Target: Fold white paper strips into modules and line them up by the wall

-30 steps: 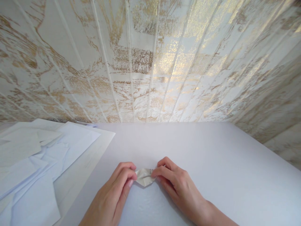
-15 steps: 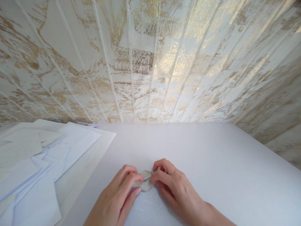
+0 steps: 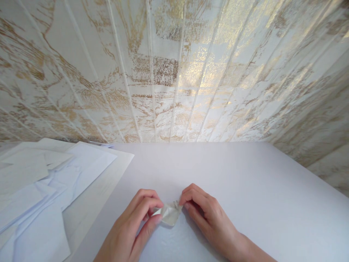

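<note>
A small folded piece of pale paper (image 3: pixel 170 214) sits low over the white table (image 3: pixel 245 182), between my two hands. My left hand (image 3: pixel 133 227) pinches its left end with thumb and curled fingers. My right hand (image 3: pixel 203 213) pinches its right upper corner, fingers curled. Part of the paper is hidden behind my fingertips.
A loose pile of white paper sheets (image 3: pixel 35 189) lies on the left, over a large white board (image 3: pixel 103 182). A cream and gold patterned curtain (image 3: pixel 174 72) hangs close behind the table's far edge and along the right side.
My fingers have shifted on the small paper; both hands closed in over it half a second ago, and now they are slightly apart with more of the folded piece showing.
</note>
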`<control>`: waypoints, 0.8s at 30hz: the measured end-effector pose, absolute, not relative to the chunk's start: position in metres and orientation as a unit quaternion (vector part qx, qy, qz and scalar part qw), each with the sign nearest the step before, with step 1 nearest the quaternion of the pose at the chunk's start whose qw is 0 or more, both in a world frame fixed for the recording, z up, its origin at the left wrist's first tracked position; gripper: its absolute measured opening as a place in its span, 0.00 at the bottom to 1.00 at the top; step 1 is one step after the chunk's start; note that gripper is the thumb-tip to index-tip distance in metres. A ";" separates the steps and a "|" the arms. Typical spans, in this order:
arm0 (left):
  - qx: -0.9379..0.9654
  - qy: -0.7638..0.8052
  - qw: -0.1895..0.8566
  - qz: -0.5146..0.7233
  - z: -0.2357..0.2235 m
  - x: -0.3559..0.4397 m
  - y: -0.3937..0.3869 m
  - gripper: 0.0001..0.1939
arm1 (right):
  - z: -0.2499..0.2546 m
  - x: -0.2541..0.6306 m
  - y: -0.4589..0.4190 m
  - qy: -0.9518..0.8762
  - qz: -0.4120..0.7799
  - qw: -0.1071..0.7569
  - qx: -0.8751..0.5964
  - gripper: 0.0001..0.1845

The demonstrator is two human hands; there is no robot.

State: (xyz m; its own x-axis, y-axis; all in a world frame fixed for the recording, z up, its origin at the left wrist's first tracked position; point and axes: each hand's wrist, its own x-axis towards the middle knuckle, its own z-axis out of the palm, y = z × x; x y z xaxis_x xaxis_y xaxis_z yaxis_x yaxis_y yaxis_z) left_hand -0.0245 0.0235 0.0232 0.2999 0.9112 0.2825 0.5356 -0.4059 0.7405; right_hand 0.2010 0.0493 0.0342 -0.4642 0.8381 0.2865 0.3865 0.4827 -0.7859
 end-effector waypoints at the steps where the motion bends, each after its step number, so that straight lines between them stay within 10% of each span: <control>1: 0.757 0.479 0.273 0.351 0.024 -0.025 0.024 0.04 | 0.034 0.201 0.050 -0.790 0.327 0.342 -0.390 0.12; 24: 0.766 0.465 0.259 0.361 0.017 -0.019 0.015 0.04 | 0.048 0.200 0.041 -0.875 0.233 0.258 -0.336 0.12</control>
